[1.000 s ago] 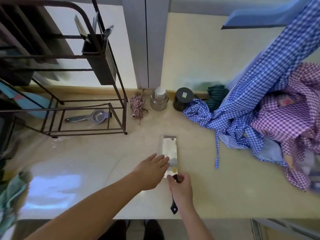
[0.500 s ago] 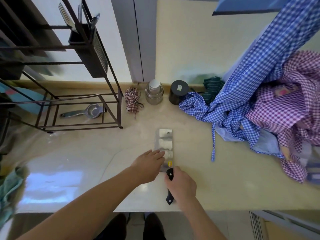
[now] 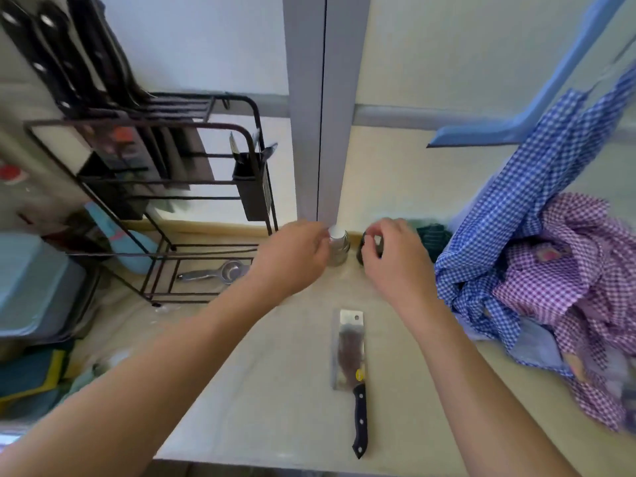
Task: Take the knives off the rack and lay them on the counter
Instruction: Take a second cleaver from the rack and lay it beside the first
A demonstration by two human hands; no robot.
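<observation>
The pale counter [image 3: 282,390] fills the near and middle ground, with a heap of blue and purple checked cloth [image 3: 537,277] piled at its right. At the far left stands a black wire rack [image 3: 151,187], and several knives [image 3: 69,63] with black riveted handles sit in its upper slots, blades pointing down. A dark utensil cup [image 3: 253,187] hangs on the rack's right side, and a metal squeezer [image 3: 213,273] lies under its bottom shelf. One cleaver [image 3: 350,356] lies flat on the counter, near the front edge, blade pointing far and black handle near, well apart from both hands. The left hand [image 3: 292,259] is raised over the far counter, fingers loosely curled, empty, in front of a small glass jar [image 3: 339,247] by the wall. The right hand [image 3: 395,256] is just right of it, fingers curled and empty, partly covering a dark round container [image 3: 370,247]; whether it touches it I cannot tell.
</observation>
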